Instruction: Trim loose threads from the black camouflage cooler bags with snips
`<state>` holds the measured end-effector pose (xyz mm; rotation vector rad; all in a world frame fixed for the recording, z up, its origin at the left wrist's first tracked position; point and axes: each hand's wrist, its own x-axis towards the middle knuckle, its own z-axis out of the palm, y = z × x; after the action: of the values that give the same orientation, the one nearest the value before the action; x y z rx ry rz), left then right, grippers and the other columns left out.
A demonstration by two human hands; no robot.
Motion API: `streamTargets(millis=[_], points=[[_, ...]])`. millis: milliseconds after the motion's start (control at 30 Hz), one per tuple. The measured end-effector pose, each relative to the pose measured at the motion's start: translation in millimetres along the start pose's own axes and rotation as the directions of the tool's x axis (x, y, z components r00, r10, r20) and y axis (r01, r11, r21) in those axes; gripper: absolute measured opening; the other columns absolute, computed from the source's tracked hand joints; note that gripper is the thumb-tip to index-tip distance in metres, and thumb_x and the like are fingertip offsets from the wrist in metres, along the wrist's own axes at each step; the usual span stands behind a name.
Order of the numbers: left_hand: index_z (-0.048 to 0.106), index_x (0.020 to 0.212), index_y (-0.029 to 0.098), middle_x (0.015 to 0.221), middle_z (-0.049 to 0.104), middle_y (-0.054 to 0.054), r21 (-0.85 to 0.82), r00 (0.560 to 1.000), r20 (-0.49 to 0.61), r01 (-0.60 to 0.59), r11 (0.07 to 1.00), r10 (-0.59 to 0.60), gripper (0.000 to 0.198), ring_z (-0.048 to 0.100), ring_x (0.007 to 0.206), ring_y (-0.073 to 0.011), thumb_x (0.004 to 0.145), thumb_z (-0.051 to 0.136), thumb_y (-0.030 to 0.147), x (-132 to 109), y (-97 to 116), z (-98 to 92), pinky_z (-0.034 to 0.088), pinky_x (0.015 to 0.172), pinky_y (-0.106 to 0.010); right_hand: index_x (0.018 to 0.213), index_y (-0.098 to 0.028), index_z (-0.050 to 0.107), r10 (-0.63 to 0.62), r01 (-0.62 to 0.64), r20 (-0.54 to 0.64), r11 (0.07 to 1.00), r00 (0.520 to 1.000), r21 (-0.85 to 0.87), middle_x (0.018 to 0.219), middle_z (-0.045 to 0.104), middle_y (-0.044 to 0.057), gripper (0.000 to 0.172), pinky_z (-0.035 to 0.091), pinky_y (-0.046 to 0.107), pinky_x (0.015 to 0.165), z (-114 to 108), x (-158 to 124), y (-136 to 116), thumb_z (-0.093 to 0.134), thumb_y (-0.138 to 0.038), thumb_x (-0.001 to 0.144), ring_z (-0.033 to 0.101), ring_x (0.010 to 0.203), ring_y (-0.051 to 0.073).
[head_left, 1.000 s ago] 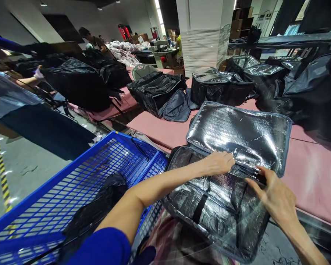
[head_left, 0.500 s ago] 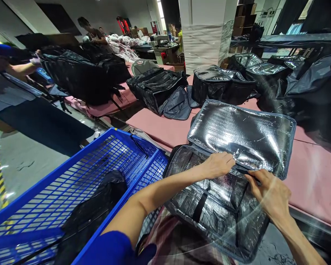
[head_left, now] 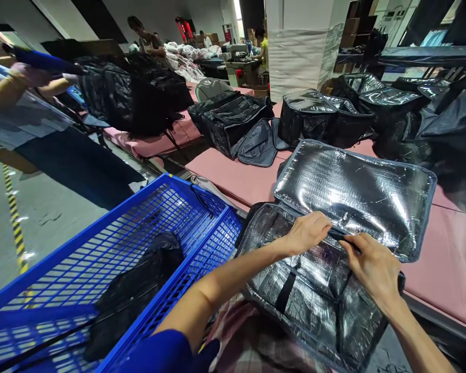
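Observation:
An insulated bag (head_left: 310, 295) with a silver foil lining lies open in front of me, partly over the pink table edge and against my lap. Its foil-lined lid (head_left: 357, 191) is folded back on the table. My left hand (head_left: 308, 233) is closed in a pinch at the hinge side of the bag. Just to its right, my right hand (head_left: 375, 267) pinches the same short black strap (head_left: 336, 234) between thumb and fingers. Another black strap (head_left: 285, 292) runs across the bag's lining below my hands.
At my left stands a blue plastic crate (head_left: 140, 207) with a black bag (head_left: 140, 295) inside. Several more bags crowd the pink table (head_left: 221, 176), including a black one (head_left: 229, 119) with its flap hanging open. A co-worker (head_left: 42, 129) stands at far left beside stacked black bags (head_left: 135, 98).
My view has turned slightly left. My right hand has come a little closer to my left, and the black strap shows more plainly between them. The co-worker's arms have moved farther into view.

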<state>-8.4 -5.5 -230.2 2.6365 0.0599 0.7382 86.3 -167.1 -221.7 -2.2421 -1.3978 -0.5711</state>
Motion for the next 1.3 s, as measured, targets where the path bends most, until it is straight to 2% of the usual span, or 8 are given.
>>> streamTargets(millis=[267, 367, 467, 633, 733, 933, 1133, 1300], points=[[0.066, 0.071, 0.015, 0.079, 0.069, -0.003, -0.546, 0.928, 0.367, 0.263, 0.796, -0.055, 0.055, 0.064, 0.087, -0.0111, 0.101, 0.022, 0.031, -4, -32, -72.9, 0.046, 0.087, -0.025, 0.099, -0.023, 0.064, 0.191, -0.207, 0.095, 0.959, 0.977, 0.194, 0.087, 0.067, 0.002, 0.044, 0.035, 0.027, 0.050, -9, -1, 23, 0.048, -0.062, 0.087, 0.057, 0.058, 0.017], [0.068, 0.077, 0.016, 0.085, 0.070, -0.002, -0.284, 0.940, 0.101, 0.341, 0.896, -0.325, 0.036, 0.063, 0.085, -0.0136, 0.096, 0.042, 0.032, -9, -57, -85.5, 0.047, 0.085, -0.028, 0.109, -0.023, 0.062, 0.132, -0.137, 0.047, 0.984, 0.990, 0.112, 0.092, 0.066, 0.003, 0.032, 0.033, 0.025, 0.049, -7, 9, 24, 0.048, -0.041, 0.087, 0.059, 0.067, 0.018], [0.068, 0.083, 0.017, 0.094, 0.068, -0.002, -0.068, 0.935, -0.093, 0.337, 0.939, -0.343, 0.009, 0.060, 0.090, -0.0148, 0.086, 0.060, 0.021, -18, -71, -76.0, 0.046, 0.087, -0.029, 0.107, -0.025, 0.065, -0.002, 0.002, 0.096, 1.000, 0.995, 0.005, 0.097, 0.065, 0.000, 0.036, 0.027, 0.025, 0.045, 4, 26, 13, 0.047, -0.017, 0.076, 0.054, 0.060, 0.014], [0.067, 0.083, 0.015, 0.095, 0.066, -0.004, -0.165, 0.850, -0.288, 0.409, 0.897, -0.441, 0.007, 0.059, 0.096, -0.0153, 0.084, 0.060, 0.016, -36, -83, -57.6, 0.046, 0.089, -0.030, 0.107, -0.028, 0.066, -0.044, 0.116, 0.411, 0.982, 0.910, -0.149, 0.105, 0.063, 0.000, 0.041, 0.023, 0.026, 0.046, 20, 52, -10, 0.048, -0.007, 0.078, 0.051, 0.057, 0.013], [0.067, 0.093, 0.017, 0.103, 0.064, -0.005, -0.119, 0.807, -0.328, 0.480, 0.869, -0.490, 0.011, 0.056, 0.101, -0.0168, 0.084, 0.061, 0.016, -36, -84, -60.5, 0.044, 0.091, -0.032, 0.101, -0.021, 0.067, -0.048, 0.127, 0.457, 0.981, 0.888, -0.144, 0.100, 0.064, 0.005, 0.035, 0.024, 0.027, 0.048, 20, 63, -16, 0.047, -0.004, 0.078, 0.055, 0.062, 0.015], [0.063, 0.110, 0.025, 0.110, 0.063, -0.003, 0.212, 0.997, -0.054, 0.065, 0.975, -0.054, 0.022, 0.050, 0.103, -0.0183, 0.090, 0.056, 0.026, -20, -63, -89.1, 0.035, 0.089, -0.034, 0.096, -0.021, 0.066, -0.081, 0.083, 0.477, 0.996, 0.875, 0.017, 0.087, 0.067, 0.001, 0.034, 0.038, 0.024, 0.062, -14, 81, -11, 0.048, -0.008, 0.070, 0.061, 0.075, 0.017], [0.063, 0.103, 0.021, 0.103, 0.065, -0.004, 0.278, 0.932, 0.196, -0.351, 0.894, 0.305, 0.025, 0.051, 0.087, -0.0147, 0.097, 0.041, 0.030, -10, -54, -99.3, 0.032, 0.077, -0.031, 0.073, -0.021, 0.065, -0.027, -0.284, 0.593, 0.860, 0.805, 0.424, 0.071, 0.064, 0.004, 0.031, 0.041, 0.031, 0.063, -22, 66, -6, 0.048, -0.045, 0.072, 0.059, 0.070, 0.024], [0.061, 0.099, 0.016, 0.098, 0.062, -0.007, 0.292, 0.911, 0.287, -0.379, 0.878, 0.297, 0.024, 0.051, 0.086, -0.0165, 0.097, 0.041, 0.028, 7, -46, -76.2, 0.032, 0.068, -0.028, 0.066, -0.017, 0.064, 0.021, -0.443, 0.675, 0.769, 0.738, 0.460, 0.071, 0.065, 0.007, 0.045, 0.044, 0.032, 0.064, -8, 67, 8, 0.055, -0.061, 0.062, 0.059, 0.070, 0.025]])
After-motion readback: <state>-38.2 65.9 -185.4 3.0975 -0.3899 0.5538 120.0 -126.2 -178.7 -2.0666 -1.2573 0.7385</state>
